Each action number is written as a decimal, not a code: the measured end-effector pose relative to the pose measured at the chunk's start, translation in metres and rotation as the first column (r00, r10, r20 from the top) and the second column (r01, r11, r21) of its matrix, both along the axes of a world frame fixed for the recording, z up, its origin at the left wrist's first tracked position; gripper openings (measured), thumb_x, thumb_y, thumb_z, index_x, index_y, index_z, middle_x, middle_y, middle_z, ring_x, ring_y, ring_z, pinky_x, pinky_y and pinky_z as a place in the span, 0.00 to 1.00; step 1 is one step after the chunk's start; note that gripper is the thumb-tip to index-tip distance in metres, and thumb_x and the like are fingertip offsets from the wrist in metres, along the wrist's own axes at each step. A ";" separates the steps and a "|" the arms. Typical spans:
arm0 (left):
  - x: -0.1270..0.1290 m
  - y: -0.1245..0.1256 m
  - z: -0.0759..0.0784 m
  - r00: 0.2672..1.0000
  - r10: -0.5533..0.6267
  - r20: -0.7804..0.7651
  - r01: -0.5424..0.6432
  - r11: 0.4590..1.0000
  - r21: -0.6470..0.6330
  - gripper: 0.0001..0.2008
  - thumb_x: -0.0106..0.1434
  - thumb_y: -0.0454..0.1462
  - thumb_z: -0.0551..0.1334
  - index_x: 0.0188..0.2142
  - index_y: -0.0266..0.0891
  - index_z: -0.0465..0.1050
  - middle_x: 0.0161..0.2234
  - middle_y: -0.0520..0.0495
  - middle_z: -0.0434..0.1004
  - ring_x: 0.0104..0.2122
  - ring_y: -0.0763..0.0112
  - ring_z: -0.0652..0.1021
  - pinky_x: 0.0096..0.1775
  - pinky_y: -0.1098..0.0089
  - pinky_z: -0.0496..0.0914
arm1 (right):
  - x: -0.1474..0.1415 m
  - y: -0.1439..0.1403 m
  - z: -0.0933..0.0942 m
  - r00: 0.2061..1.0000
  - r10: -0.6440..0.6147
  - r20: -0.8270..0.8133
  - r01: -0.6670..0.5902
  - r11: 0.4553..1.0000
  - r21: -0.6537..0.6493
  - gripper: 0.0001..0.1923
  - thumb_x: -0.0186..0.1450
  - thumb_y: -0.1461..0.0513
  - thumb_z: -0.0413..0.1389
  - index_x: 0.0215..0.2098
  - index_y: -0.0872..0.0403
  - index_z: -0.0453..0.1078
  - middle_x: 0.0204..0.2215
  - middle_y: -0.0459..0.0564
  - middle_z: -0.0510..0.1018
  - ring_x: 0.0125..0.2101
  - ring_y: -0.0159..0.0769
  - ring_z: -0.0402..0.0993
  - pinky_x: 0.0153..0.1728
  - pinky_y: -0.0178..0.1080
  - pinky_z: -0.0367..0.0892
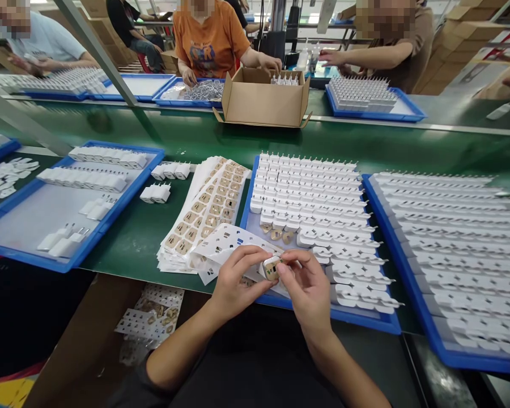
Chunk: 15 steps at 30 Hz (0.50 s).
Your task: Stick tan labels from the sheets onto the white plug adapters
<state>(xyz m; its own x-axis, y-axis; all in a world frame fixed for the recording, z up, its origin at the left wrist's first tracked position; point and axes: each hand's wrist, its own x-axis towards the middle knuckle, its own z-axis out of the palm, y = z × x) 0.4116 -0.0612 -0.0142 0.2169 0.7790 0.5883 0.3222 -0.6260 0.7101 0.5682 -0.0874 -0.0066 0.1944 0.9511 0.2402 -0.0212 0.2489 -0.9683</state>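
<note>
Between my two hands is a small white plug charger (pixel 264 274), its port face turned up toward me. A tan sticker (pixel 272 266) with dark cut-outs lies over that face. My left hand (pixel 237 279) is closed on the charger's left side, thumb below and fingers above. My right hand (pixel 309 288) pinches at the right edge of the sticker with thumb and forefinger. Under the hands lies a curled white backing sheet (pixel 221 245) with holes. Behind it spreads a stack of tan sticker sheets (pixel 208 207).
Rows of white chargers fill a blue tray (pixel 365 322) beside my right hand and another blue tray (pixel 444 354) farther right. At left, a blue tray (pixel 74 262) holds several chargers. Below the table edge, a cardboard box (pixel 79 340) contains used sheets. People work beyond the green belt (pixel 182 133).
</note>
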 end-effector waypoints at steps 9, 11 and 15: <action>0.001 -0.001 0.004 1.000 0.019 -0.003 -0.019 0.999 0.027 0.15 0.63 0.36 0.69 0.50 0.41 0.75 0.42 0.43 0.79 0.43 0.63 0.81 0.44 0.66 0.78 | -0.004 0.000 -0.003 0.986 -0.082 0.143 0.076 0.996 0.046 0.06 0.68 0.63 0.62 0.42 0.47 0.73 0.35 0.47 0.75 0.38 0.38 0.73 0.40 0.41 0.71; 0.001 -0.001 0.003 1.000 0.026 -0.003 -0.026 0.999 0.032 0.15 0.63 0.36 0.69 0.50 0.41 0.75 0.42 0.43 0.79 0.43 0.63 0.81 0.44 0.66 0.78 | -0.005 0.000 -0.004 0.980 -0.100 0.173 0.092 0.994 0.057 0.05 0.68 0.63 0.62 0.42 0.48 0.72 0.35 0.47 0.75 0.38 0.38 0.73 0.40 0.41 0.71; 0.002 -0.001 0.001 0.999 0.033 0.001 -0.033 0.998 0.045 0.17 0.63 0.33 0.69 0.51 0.41 0.75 0.43 0.43 0.78 0.44 0.64 0.81 0.45 0.66 0.78 | -0.008 0.001 -0.008 0.953 -0.160 0.256 0.137 0.985 0.104 0.07 0.67 0.64 0.62 0.43 0.47 0.72 0.35 0.46 0.74 0.38 0.38 0.73 0.41 0.42 0.70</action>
<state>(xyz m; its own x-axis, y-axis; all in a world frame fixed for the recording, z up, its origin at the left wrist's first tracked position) 0.4138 -0.0625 -0.0130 0.1916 0.7585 0.6229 0.3428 -0.6464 0.6816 0.5601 -0.0867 -0.0145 0.2515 0.8903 0.3797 0.2742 0.3107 -0.9101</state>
